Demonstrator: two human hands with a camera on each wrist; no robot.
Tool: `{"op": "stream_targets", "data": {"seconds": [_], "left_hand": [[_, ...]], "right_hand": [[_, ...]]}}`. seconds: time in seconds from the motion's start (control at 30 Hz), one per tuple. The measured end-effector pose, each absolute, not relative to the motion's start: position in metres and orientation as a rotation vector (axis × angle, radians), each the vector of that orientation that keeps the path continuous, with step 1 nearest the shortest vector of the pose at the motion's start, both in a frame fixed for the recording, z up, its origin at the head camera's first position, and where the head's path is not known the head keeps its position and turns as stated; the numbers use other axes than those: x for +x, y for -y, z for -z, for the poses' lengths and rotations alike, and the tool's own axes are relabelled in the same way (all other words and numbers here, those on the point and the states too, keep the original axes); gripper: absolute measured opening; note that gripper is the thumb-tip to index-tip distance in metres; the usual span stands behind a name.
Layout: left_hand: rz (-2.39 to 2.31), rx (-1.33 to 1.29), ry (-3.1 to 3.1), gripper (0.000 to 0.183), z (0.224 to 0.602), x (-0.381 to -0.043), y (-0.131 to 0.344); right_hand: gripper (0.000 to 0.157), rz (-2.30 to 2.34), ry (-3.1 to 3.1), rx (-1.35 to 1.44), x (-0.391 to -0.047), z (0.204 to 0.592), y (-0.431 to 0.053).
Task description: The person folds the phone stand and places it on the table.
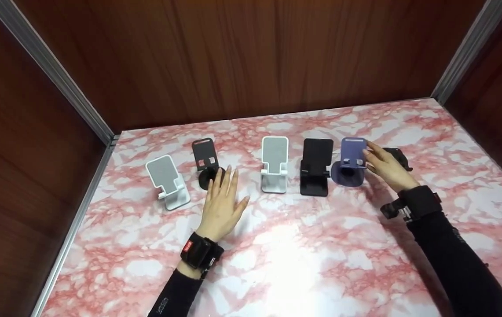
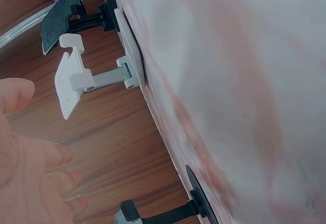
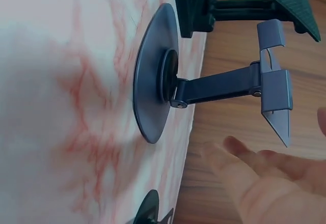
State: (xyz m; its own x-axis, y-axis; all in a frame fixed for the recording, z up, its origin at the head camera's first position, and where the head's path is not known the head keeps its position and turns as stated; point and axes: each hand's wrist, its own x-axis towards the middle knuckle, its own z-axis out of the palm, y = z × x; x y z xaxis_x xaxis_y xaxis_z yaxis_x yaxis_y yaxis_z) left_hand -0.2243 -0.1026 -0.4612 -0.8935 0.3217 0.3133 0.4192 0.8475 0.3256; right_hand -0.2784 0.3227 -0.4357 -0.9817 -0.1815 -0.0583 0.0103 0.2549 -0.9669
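Observation:
My right hand (image 1: 388, 167) is beside the right edge of a purple phone stand (image 1: 353, 149) with a round base. In the right wrist view its loosely bent fingers (image 3: 239, 170) lie next to the upright stand; I cannot tell whether they touch it. My left hand (image 1: 222, 213) is stretched out flat, palm down, with its fingertips over the round base of a black phone stand (image 1: 204, 152). In the left wrist view that hand (image 2: 30, 168) holds nothing, and a white phone stand (image 2: 69, 84) stands beyond the thumb.
Another white phone stand (image 1: 163, 174) is at the far left. In the middle stand a white one (image 1: 275, 152) and a black one (image 1: 316, 154). Behind my right hand, a black stand (image 1: 398, 157) is partly hidden. Wooden panels (image 1: 251, 57) wall in the marbled table (image 1: 312, 255).

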Motion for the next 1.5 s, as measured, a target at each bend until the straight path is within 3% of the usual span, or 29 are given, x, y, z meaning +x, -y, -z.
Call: {"op": "stream_targets", "data": {"seconds": [0.47,0.7,0.97,1.17,1.5], "left_hand": [[0.573,-0.532,2.787,0.07,0.46,-0.223,0.107],[0.548,-0.587,2.808,0.07,0.457,-0.228,0.097],[0.55,-0.567,2.826,0.069,0.456,-0.227,0.099],[0.541,-0.551,2.825,0.069,0.459,-0.226,0.103],[0.569,-0.567,2.804,0.07,0.459,-0.225,0.103]], "right_hand": [[0.062,1.752,-2.642,-0.242,-0.284,0.444,-0.321],[0.065,2.059,-2.357,-0.243,-0.274,0.448,-0.33],[0.033,2.247,-2.237,-0.202,-0.279,0.451,-0.327],[0.019,2.219,-2.268,-0.159,-0.285,0.451,-0.325],[0.014,2.396,-2.001,-0.164,-0.277,0.438,-0.326]]}}
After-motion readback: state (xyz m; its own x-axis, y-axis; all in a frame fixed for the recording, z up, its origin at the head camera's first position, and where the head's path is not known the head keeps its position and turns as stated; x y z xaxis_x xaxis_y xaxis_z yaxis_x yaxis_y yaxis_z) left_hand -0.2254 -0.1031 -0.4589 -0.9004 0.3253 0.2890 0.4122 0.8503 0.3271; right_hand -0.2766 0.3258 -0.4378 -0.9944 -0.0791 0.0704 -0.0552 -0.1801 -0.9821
